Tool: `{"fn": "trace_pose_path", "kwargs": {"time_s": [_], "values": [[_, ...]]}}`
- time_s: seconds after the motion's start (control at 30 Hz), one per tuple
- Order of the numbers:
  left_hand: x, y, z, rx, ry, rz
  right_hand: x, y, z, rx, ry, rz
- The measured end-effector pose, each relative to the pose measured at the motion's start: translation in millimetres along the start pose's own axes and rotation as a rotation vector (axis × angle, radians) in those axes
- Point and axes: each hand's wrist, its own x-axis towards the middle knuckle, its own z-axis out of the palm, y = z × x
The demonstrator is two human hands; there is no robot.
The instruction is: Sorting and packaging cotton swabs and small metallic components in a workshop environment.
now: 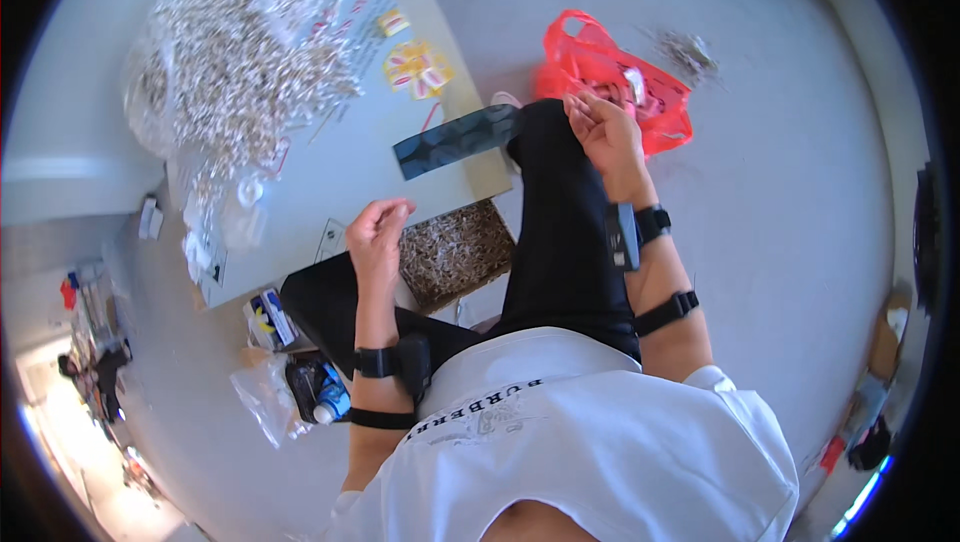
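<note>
My left hand [374, 245] is above the table's near edge, its fingers bent and pinched together; anything between the fingertips is too small to make out. Below it, an open cardboard box [502, 217] holds many small brownish-silver pieces. My right hand [606, 138] is raised over my right knee, beside a red plastic bag [672, 107]; its fingers are partly stretched and apart, and nothing shows in them. On the table, a dark patterned strip [450, 145] lies between my hands. A big heap of small silvery pieces [250, 67] spills from a clear plastic bag at the left.
Yellow-and-white cards [418, 70] lie on the pale table [345, 157]. Silvery scraps [688, 54] are on the floor beyond the red bag. A blue-capped bottle [332, 397] and a small carton [270, 319] stand at the lower left.
</note>
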Motion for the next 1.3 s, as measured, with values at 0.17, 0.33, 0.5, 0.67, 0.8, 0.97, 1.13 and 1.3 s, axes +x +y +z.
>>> {"fn": "trace_pose_path", "kwargs": {"time_s": [0.17,0.33,0.5,0.67,0.8,0.97,1.13,1.3], "values": [[5,2,-4,0.085,0.038,0.086,-44,58,26,-0.522,-0.215,-0.106],[14,-3,-52,-0.1,0.225,0.108,-59,93,5,-0.778,-0.289,0.016],[34,-9,-179,-0.169,0.673,0.005,-56,121,-3,-0.9,-0.234,0.1],[76,-52,-270,0.477,0.659,0.096,-57,135,12,-0.986,-0.229,0.108],[98,-73,-275,0.836,0.475,0.036,-61,152,19,-1.069,-0.298,0.093],[106,-79,-270,0.763,0.426,-0.066,-66,166,28,-1.072,-0.292,0.101],[93,-92,-288,0.409,0.502,0.068,-70,186,42,-1.11,-0.371,0.152],[73,-74,-268,0.288,0.726,0.274,-77,214,74,-1.236,-0.526,0.168]]}}
